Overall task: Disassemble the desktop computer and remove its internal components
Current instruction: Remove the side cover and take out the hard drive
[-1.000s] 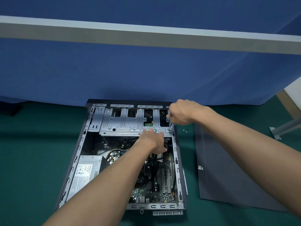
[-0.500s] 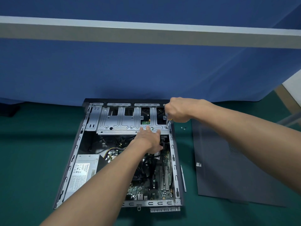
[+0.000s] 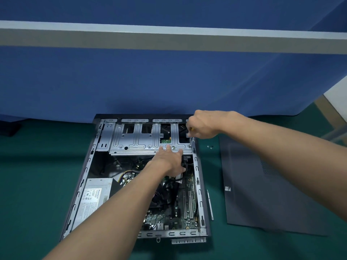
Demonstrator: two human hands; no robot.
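Observation:
The open desktop case [image 3: 85,171] lies flat on the green mat. A silver drive cage [image 3: 135,141] spans its far end, with the power supply [image 3: 93,197] at the near left and the motherboard [image 3: 180,207] at the near right. My left hand [image 3: 170,162] rests on the cage's near edge, fingers straight on top, thumb below. My right hand [image 3: 203,124] grips a screwdriver [image 3: 190,140] whose tip meets a screw at the cage's near right corner. The handle is mostly hidden in my fist.
The removed dark side panel [image 3: 262,184] lies on the mat to the right of the case. Small loose screws [image 3: 210,147] sit between them, and a thin metal strip [image 3: 210,204] lies along the case's right side. A blue partition [image 3: 169,81] stands just behind.
Both hands stay at the same spots on the cage; my right hand has turned slightly on the screwdriver. The view has shifted a little.

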